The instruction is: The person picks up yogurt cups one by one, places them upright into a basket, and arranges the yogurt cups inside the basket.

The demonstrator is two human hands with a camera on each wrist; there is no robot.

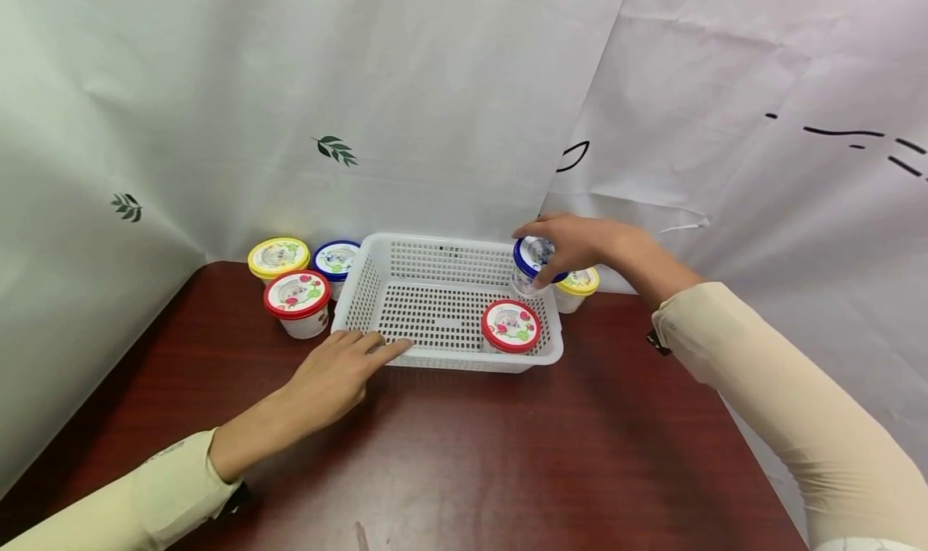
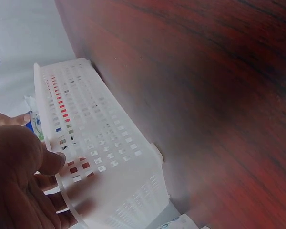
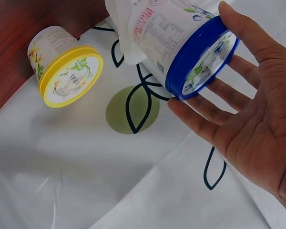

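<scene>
My right hand (image 1: pixel 573 243) spans the blue-lidded tub (image 1: pixel 525 281) by its lid, thumb on one side and fingers on the other. That tub overlaps the back right corner of a white plastic basket (image 1: pixel 348 293). In the right wrist view, the fingertips lie along the edge of the blue lid (image 3: pixel 176 71). My left hand (image 1: pixel 329 378) grips the basket's front left rim. In the left wrist view, its thumb lies over the outer wall (image 2: pixel 100 143) and the other fingers pass behind the rim. A red-lidded tub (image 1: pixel 511 326) sits inside the basket at the front right.
Left of the basket stand a yellow-lidded tub (image 1: pixel 279 255), another red-lidded tub (image 1: pixel 297 293) and another blue-lidded tub (image 1: pixel 336 259). A second yellow-lidded tub (image 1: pixel 577 285) stands just right of the basket. A white patterned sheet (image 1: pixel 449 116) hangs behind the dark red table (image 1: pixel 464 454).
</scene>
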